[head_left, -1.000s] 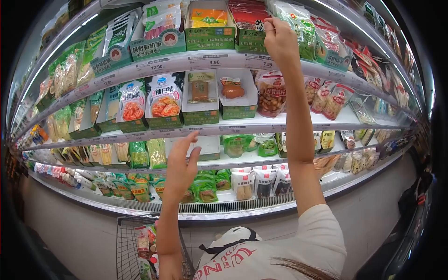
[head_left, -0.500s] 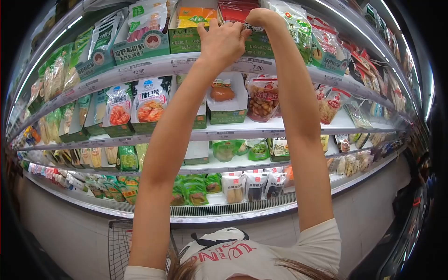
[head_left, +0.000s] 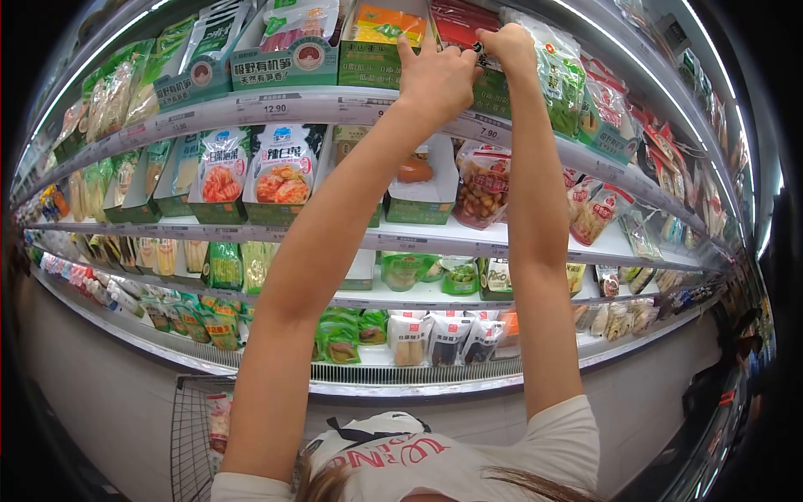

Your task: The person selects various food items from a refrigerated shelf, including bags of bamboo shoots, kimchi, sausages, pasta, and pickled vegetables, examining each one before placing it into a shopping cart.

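Note:
On the upper shelf, my left hand (head_left: 437,79) reaches to the front of a green display box (head_left: 381,67) holding a yellow-orange packet (head_left: 386,29). Its fingers are spread, with some tips bent by the rim of the neighbouring box. My right hand (head_left: 508,48) is closed at the front corner of a red packet (head_left: 456,25), its fingertips pinching the dark edge. That red packet lies in the green box just right of the yellow one. My left hand and forearm hide part of both box fronts.
White-and-green bags (head_left: 552,71) stand to the right of my right hand. Below are kimchi pouches (head_left: 284,171), an open green box (head_left: 421,197) and a bag of brown pieces (head_left: 483,186). A wire shopping cart (head_left: 188,435) stands at lower left, with a packet inside.
The view has shifted, so the shelves sit further right and tilt. My right hand has come down and forward over the red packet's edge. My left hand stays by the box fronts, fingers more spread.

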